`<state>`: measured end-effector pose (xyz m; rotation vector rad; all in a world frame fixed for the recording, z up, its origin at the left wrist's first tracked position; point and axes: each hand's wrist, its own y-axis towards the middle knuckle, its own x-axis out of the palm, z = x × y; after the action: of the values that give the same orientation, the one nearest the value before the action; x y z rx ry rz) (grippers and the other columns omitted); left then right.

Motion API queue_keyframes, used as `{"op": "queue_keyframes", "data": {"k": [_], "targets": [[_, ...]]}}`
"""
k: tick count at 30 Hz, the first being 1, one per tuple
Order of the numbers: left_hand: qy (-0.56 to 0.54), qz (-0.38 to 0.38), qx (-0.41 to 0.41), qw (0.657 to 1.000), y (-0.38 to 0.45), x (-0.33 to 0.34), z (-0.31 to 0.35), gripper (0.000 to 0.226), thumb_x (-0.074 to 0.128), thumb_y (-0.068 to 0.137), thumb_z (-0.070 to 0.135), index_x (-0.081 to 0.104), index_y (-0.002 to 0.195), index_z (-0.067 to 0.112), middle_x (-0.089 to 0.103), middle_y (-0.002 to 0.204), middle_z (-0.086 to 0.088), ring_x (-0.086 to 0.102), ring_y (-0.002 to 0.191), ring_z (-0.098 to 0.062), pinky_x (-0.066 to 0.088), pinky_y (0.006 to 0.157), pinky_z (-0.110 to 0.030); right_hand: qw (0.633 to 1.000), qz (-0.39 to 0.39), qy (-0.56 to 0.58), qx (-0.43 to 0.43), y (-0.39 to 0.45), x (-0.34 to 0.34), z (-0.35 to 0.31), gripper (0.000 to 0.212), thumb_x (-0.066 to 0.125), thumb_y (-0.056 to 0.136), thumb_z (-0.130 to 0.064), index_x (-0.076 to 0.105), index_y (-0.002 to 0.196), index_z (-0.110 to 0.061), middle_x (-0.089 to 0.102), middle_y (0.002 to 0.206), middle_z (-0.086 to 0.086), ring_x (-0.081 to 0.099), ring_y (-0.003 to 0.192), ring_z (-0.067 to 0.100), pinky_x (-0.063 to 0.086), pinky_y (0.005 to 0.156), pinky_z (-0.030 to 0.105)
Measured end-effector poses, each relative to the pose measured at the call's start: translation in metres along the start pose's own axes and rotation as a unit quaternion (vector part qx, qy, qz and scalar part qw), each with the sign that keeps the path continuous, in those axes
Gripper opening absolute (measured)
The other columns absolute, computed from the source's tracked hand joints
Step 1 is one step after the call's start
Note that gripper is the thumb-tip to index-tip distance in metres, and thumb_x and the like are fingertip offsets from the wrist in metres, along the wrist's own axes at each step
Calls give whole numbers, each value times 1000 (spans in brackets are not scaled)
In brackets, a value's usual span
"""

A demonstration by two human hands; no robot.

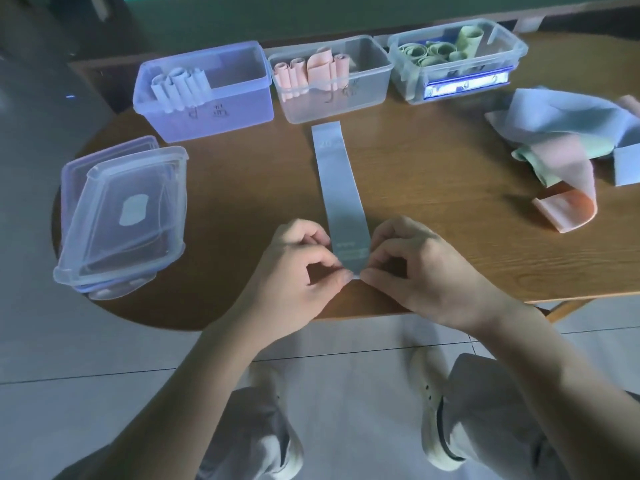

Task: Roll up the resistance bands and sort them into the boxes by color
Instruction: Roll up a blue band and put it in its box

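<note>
A pale blue resistance band (337,181) lies flat on the wooden table (433,174), running from the boxes toward me. My left hand (298,268) and my right hand (419,268) pinch its near end from either side. At the back stand three boxes: a blue box (207,109) with several rolled blue bands, a clear box (367,98) with rolled pink bands, and a clear box (512,46) with rolled green bands.
A loose pile of blue, pink and green bands (561,140) lies at the right of the table. Stacked box lids (121,216) sit at the left, overhanging the rounded table edge. My legs and shoes show below over a tiled floor.
</note>
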<state>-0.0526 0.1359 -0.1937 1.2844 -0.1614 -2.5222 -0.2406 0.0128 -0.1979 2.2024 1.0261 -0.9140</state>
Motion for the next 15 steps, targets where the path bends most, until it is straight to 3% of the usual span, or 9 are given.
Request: {"op": "queue_keyframes", "data": {"k": [3, 8, 12, 15], "targets": [[-20, -31, -61, 997, 2, -2, 6, 9, 77, 81, 43, 74, 81, 35, 49, 108, 19, 45, 112, 1, 41, 84, -12, 998, -7, 28, 47, 6, -5, -4, 16, 83, 81, -29, 70, 72, -27, 58, 102, -11, 56, 91, 2, 36, 80, 7], [-37, -40, -94, 994, 4, -4, 9, 17, 80, 81, 37, 64, 77, 38, 46, 112, 19, 41, 114, 6, 37, 85, -10, 994, -17, 31, 100, 12, -9, -4, 21, 85, 77, -36, 73, 68, -22, 58, 103, -15, 54, 86, -3, 38, 72, 8], [-27, -51, -45, 997, 4, -2, 8, 16, 77, 87, 26, 67, 82, 37, 49, 106, 19, 45, 110, 3, 33, 87, -8, 994, -13, 48, 100, 12, -8, -3, 18, 87, 75, -31, 70, 73, -27, 54, 104, -17, 53, 91, -6, 36, 76, 5], [-6, -24, 32, 999, 1, 4, 5, 14, 73, 90, 13, 73, 87, 26, 58, 95, 13, 53, 97, -8, 43, 82, -21, 996, -24, 76, 49, 10, -7, 0, 15, 85, 79, -20, 72, 82, -27, 54, 107, -11, 55, 95, 1, 36, 82, 10]]}}
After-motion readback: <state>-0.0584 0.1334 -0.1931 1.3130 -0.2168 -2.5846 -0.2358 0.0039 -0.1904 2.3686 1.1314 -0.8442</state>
